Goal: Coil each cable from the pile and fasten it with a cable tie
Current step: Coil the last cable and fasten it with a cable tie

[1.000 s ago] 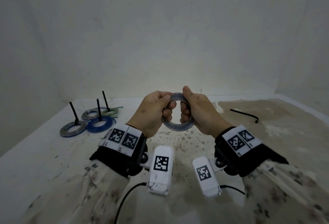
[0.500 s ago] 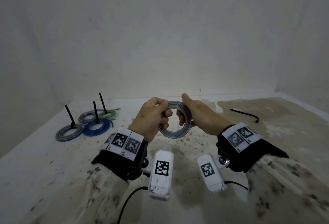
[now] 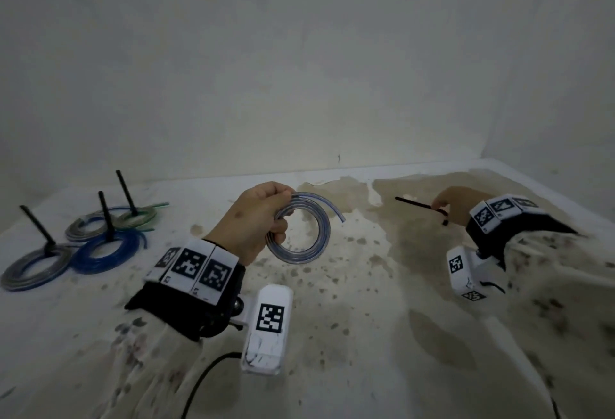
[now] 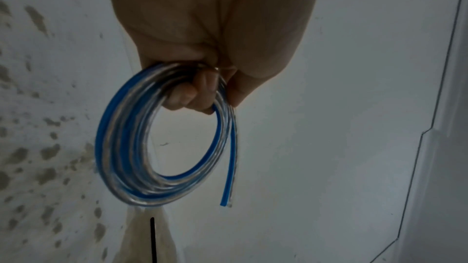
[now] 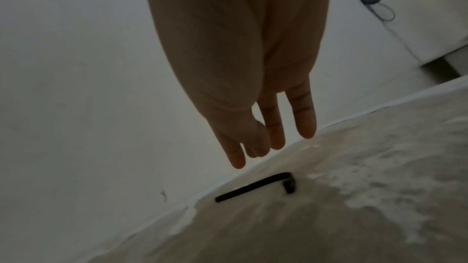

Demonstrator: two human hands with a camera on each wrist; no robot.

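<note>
We are gripping the coiled clear-and-blue cable [image 3: 301,229] in our left hand [image 3: 256,222], fingers curled through the loop and thumb clamping the turns so they are not springing apart; one loose end is sticking out. Our right hand [image 3: 449,205] is reaching out flat over the black cable tie [image 5: 255,186] on the stained table [image 3: 366,302], fingers [image 5: 305,119] straight and loosely spread, holding nothing, hovering just above it.
</note>
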